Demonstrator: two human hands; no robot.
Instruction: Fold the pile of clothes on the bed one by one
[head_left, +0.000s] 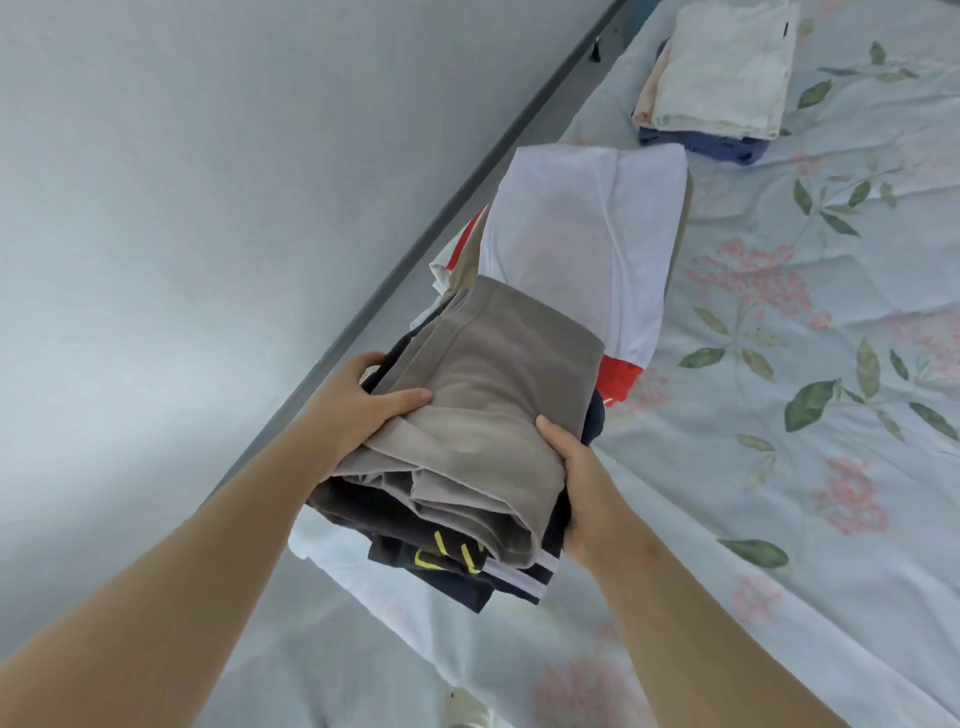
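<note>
Grey garment (498, 395), folded, tops a stack of dark clothes (441, 551) at mid-frame, lying squarely between the hands: left hand (358, 410) curls round the stack's left edge, right hand (587, 493) clasps the right. Its long axis runs up-frame toward a white folded shirt (582, 239). The stack seems lifted just off the floral bedsheet (805, 364), though that is unclear. Pale wall (156, 208) fills the left; another folded pile (722, 78) sits upper right.

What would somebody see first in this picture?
In the middle, the left hand and right hand grip a stack of folded clothes, grey on top. Behind it a white-topped pile sits on the flowery bed sheet, with a third pile at the top right.
</note>
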